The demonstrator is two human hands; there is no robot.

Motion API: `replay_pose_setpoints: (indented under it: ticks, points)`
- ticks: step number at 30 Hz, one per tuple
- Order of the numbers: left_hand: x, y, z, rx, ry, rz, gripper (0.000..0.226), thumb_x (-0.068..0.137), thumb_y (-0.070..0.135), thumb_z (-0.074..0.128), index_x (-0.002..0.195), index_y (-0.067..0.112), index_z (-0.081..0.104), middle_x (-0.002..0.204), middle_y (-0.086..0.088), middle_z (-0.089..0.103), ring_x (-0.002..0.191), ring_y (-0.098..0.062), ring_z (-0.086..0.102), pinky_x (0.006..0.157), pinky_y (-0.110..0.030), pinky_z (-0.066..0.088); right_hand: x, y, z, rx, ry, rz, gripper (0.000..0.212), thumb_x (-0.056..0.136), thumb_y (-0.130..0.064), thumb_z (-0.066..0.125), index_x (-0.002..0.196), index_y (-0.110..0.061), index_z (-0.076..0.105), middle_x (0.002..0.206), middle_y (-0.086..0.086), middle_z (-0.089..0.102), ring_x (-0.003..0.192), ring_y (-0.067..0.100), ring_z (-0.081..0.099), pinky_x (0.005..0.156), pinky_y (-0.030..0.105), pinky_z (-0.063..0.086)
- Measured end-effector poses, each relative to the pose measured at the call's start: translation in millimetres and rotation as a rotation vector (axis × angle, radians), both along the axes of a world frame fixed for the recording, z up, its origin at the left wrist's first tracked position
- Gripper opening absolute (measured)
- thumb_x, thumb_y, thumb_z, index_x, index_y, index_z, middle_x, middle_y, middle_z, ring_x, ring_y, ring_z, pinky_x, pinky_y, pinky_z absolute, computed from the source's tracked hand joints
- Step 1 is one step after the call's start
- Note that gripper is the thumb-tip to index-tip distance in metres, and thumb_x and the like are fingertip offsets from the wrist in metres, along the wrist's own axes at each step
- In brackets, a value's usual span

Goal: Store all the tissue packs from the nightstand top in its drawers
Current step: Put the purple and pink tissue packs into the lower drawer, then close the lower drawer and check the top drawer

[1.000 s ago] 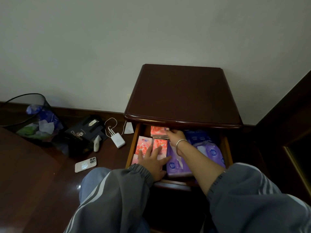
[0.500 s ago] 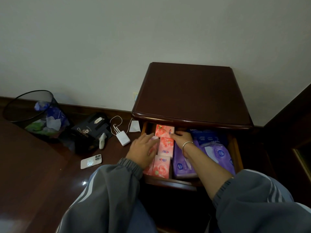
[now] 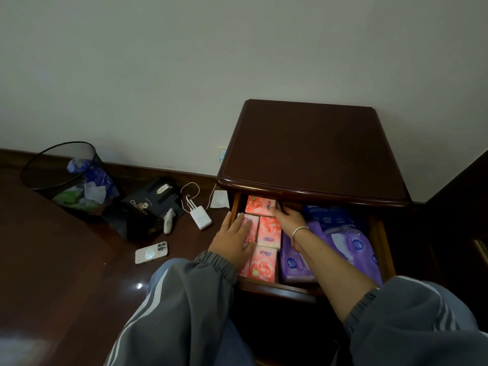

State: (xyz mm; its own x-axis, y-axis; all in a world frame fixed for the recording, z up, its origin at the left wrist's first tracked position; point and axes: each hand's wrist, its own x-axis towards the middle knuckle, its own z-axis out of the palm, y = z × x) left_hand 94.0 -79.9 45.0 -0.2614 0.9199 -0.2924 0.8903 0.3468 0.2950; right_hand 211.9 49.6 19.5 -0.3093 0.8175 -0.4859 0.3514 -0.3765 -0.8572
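The dark wooden nightstand has a bare top and its upper drawer pulled open. Several small pink tissue packs fill the drawer's left side, and purple tissue packs with a blue pack fill the right. My left hand lies flat on the left column of pink packs, fingers apart. My right hand, with a bracelet on the wrist, rests its fingertips against the rear pink pack at the back of the drawer.
On the floor to the left stand a black mesh waste bin, a dark box, a white power bank with a cable and a phone. Dark furniture flanks the nightstand on the right.
My left hand slid from the front pink packs to the left column, then further back along it. The right hand stayed at the rear pink pack. The view shifted left.
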Motion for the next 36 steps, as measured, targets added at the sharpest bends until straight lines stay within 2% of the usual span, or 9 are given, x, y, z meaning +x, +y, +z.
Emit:
replay_pose_setpoints:
  ticks: [4,9,14,17,21,25,30,33,36]
  points:
    - [-1.4,0.9,-2.3,0.008,-0.022,0.01,0.064,0.096,0.046,0.039,0.152,0.025,0.015,0.161,0.004,0.002,0.146,-0.021,-0.014,0.118,-0.041,0.01,4.5,-0.6,4.4,-0.041,0.03,-0.093,0.032,0.089,-0.043,0.056,0.09,-0.013,0.068,0.085,0.006,0.071,0.078,0.02,0.066,0.069,0.027,0.047]
    - [-2.6,1.7,-3.8,0.011,-0.046,0.024,0.066,0.096,0.047,0.041,0.152,0.024,0.014,0.161,0.003,0.001,0.146,-0.02,-0.015,0.119,-0.039,0.006,-0.6,-5.5,16.1,-0.248,0.067,-0.002,0.04,0.096,-0.041,0.041,0.081,-0.017,0.069,0.065,0.001,0.067,0.061,0.011,0.061,0.055,0.024,0.04]
    - [-2.7,2.0,-4.1,0.011,-0.063,0.039,0.065,0.096,0.046,0.041,0.152,0.026,0.015,0.161,0.005,0.001,0.146,-0.018,-0.014,0.119,-0.04,0.007,-1.5,-9.4,15.5,-0.228,0.112,-0.098,0.035,0.097,-0.035,0.041,0.107,-0.01,0.063,0.087,0.006,0.066,0.069,0.014,0.06,0.059,0.025,0.044]
    - [-3.0,1.9,-4.0,0.023,-0.063,0.042,0.065,0.096,0.045,0.042,0.151,0.025,0.016,0.161,0.004,0.002,0.147,-0.018,-0.012,0.119,-0.04,0.009,0.9,-12.7,17.8,-0.226,0.124,-0.118,0.039,0.096,-0.035,0.042,0.109,-0.006,0.064,0.105,0.014,0.069,0.075,0.017,0.064,0.061,0.025,0.045]
    - [-3.6,2.5,-3.9,0.037,-0.081,0.056,0.063,0.096,0.043,0.042,0.151,0.023,0.017,0.161,0.004,0.004,0.147,-0.018,-0.009,0.12,-0.041,0.011,-2.0,-18.1,22.7,-0.214,0.113,-0.057,0.039,0.097,-0.037,0.037,0.11,-0.013,0.065,0.075,0.005,0.069,0.062,0.014,0.064,0.055,0.025,0.045]
    - [-2.6,1.5,-3.0,0.048,-0.088,0.06,0.061,0.097,0.04,0.041,0.151,0.022,0.018,0.161,0.004,0.004,0.147,-0.018,-0.008,0.119,-0.041,0.012,0.1,-19.6,28.7,-0.22,0.098,0.003,0.046,0.098,-0.043,0.032,0.12,-0.016,0.062,0.078,0.002,0.069,0.07,0.013,0.064,0.06,0.025,0.045]
    - [-3.0,1.4,3.1,0.094,-0.118,0.066,0.057,0.098,0.036,0.042,0.15,0.022,0.023,0.161,0.005,0.006,0.148,-0.018,-0.002,0.118,-0.042,0.017,16.5,-20.3,37.5,-0.16,0.105,0.007,0.047,0.099,-0.037,0.033,0.137,-0.011,0.046,0.139,0.005,0.05,0.121,0.021,0.049,0.096,0.031,0.034]
    - [-0.1,-2.1,13.0,0.184,-0.121,0.077,0.055,0.097,0.034,0.044,0.148,0.022,0.027,0.16,0.004,0.009,0.148,-0.018,0.004,0.118,-0.04,0.018,39.4,-27.7,48.6,-0.044,0.085,-0.014,0.04,0.097,-0.028,0.039,0.131,-0.011,0.051,0.136,0.007,0.053,0.119,0.02,0.052,0.096,0.031,0.039]
    - [0.9,-12.5,25.7,0.177,-0.121,-0.005,0.067,0.092,0.048,0.05,0.15,0.025,0.023,0.16,0.005,0.008,0.148,-0.016,0.005,0.118,-0.043,0.015,80.5,-39.3,62.0,0.192,0.018,0.087,0.031,0.097,-0.024,0.045,0.124,-0.015,0.058,0.129,0.0,0.058,0.115,0.012,0.053,0.096,0.025,0.039]
